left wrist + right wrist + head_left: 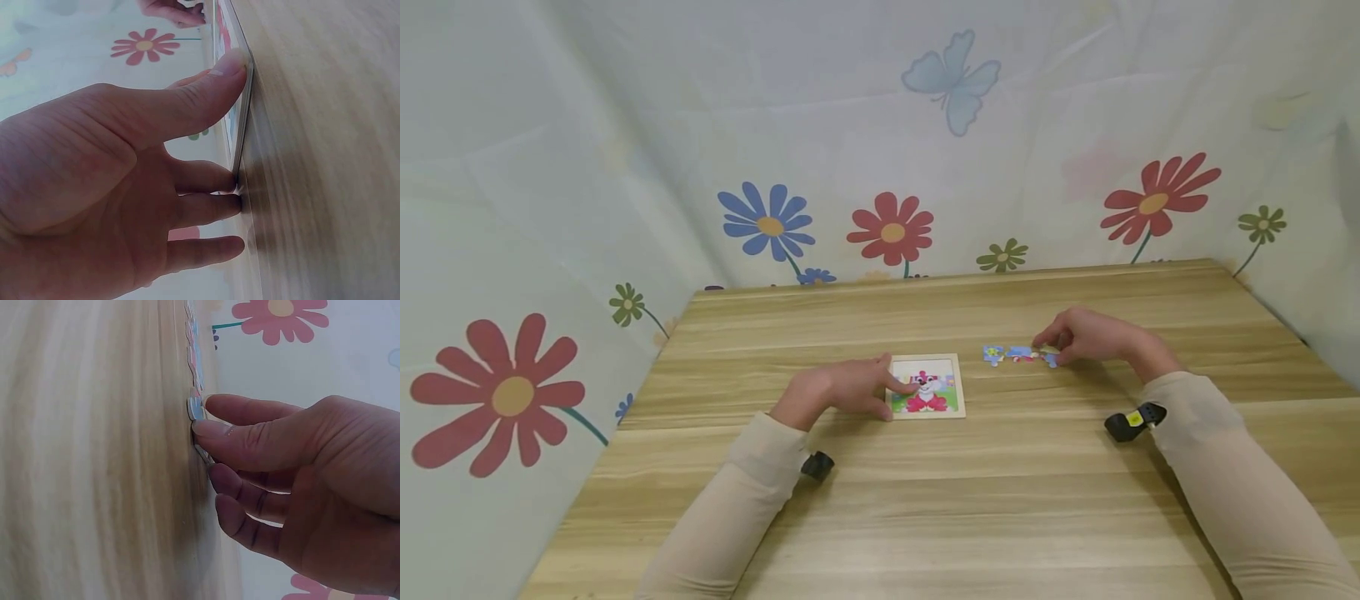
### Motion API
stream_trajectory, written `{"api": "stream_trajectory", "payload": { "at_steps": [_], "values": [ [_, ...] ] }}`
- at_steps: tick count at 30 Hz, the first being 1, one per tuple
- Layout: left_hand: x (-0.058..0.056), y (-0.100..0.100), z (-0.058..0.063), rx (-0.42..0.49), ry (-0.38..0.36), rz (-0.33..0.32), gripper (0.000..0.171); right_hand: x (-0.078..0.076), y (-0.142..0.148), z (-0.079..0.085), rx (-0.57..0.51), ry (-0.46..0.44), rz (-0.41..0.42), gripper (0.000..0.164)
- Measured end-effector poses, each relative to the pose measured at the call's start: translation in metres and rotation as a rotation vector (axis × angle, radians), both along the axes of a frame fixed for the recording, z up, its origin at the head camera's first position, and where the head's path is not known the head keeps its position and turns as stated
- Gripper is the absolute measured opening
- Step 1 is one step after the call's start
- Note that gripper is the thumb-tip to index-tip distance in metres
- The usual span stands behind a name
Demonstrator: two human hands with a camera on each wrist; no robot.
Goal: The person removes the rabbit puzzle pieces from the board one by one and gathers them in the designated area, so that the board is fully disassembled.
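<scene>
A square jigsaw puzzle tray [960, 392] with a pale wooden border holds a partly assembled picture of a red and white cartoon animal. My left hand [855, 387] rests on its left side, one finger stretched over the picture. In the left wrist view the thumb [231, 65] presses a corner of the tray, and other straight fingers reach its far end. To the right of the tray, several loose puzzle pieces [992, 353] lie in a row. My right hand [1086, 335] pinches a puzzle piece [204, 454] at the row's right end, where it tilts under the fingertips.
Both hands work over a wood-grain table [940, 492]. Behind it hangs a pale curtain [835, 108] printed with flowers and a butterfly. A black wrist camera [817, 465] is on the left wrist, and another black camera [1126, 426] is on the right.
</scene>
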State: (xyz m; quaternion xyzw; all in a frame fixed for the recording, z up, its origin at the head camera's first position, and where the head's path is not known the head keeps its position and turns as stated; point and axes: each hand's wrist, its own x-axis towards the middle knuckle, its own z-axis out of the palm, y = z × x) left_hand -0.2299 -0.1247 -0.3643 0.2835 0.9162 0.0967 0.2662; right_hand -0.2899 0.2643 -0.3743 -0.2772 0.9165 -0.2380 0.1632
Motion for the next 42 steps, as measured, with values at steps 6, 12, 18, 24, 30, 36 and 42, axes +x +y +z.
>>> {"api": "stream_trajectory", "payload": {
  "at_steps": [6,12,18,24,30,36,42],
  "values": [
    [0.000,-0.001,0.001,-0.004,0.006,-0.014,0.055,0.000,0.000,0.001,-0.016,-0.007,0.014,0.032],
    [-0.001,-0.001,0.001,0.025,0.027,-0.044,0.056,0.004,0.011,0.008,-0.038,0.052,-0.056,0.032],
    [-0.003,-0.003,-0.005,0.054,0.099,-0.031,0.063,0.012,-0.014,0.020,-0.072,0.112,-0.008,0.032],
    [-0.007,-0.004,-0.008,0.077,0.144,-0.008,0.077,0.026,-0.076,0.030,-0.078,0.064,0.171,0.033],
    [-0.009,-0.006,-0.005,0.036,0.135,0.044,0.081,0.033,-0.133,0.028,-0.083,0.028,0.288,0.033],
    [-0.009,-0.006,-0.004,-0.029,0.149,0.013,0.084,0.034,-0.174,0.011,-0.073,-0.046,0.278,0.035],
    [-0.010,-0.007,-0.005,-0.054,0.212,-0.032,0.083,0.037,-0.193,0.000,-0.084,-0.034,0.180,0.042]
  ]
}}
